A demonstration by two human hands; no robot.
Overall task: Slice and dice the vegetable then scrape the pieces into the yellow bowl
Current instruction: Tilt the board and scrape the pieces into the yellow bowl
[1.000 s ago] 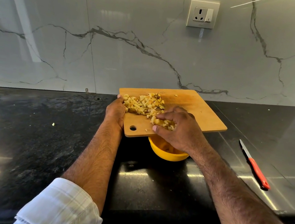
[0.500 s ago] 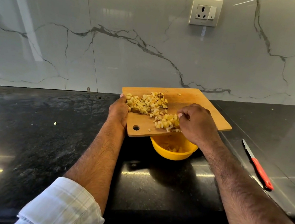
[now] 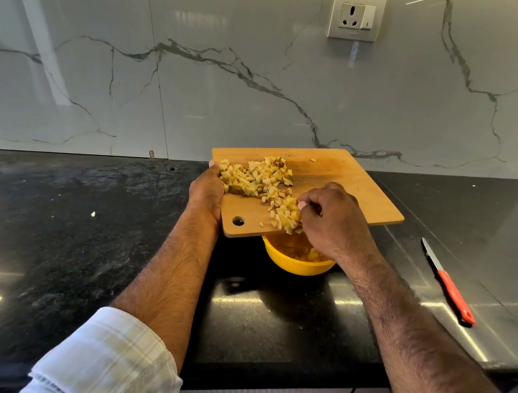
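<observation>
A red-handled knife point(image 3: 448, 283) lies on the black table point(image 3: 46, 233), well apart to the right; a wall socket point(image 3: 357, 16) sits on the marble backsplash. The left hand point(image 3: 206, 194) grips the wooden cutting board point(image 3: 351, 189) by its left edge, holding it over the yellow bowl point(image 3: 296, 261) and hiding the bowl's far half. The right hand point(image 3: 334, 220), fingers curled, rakes the diced vegetable pieces point(image 3: 263, 182) at the board's near edge. Since a second ago, the right hand has drawn back and more pieces lie in the bowl.
</observation>
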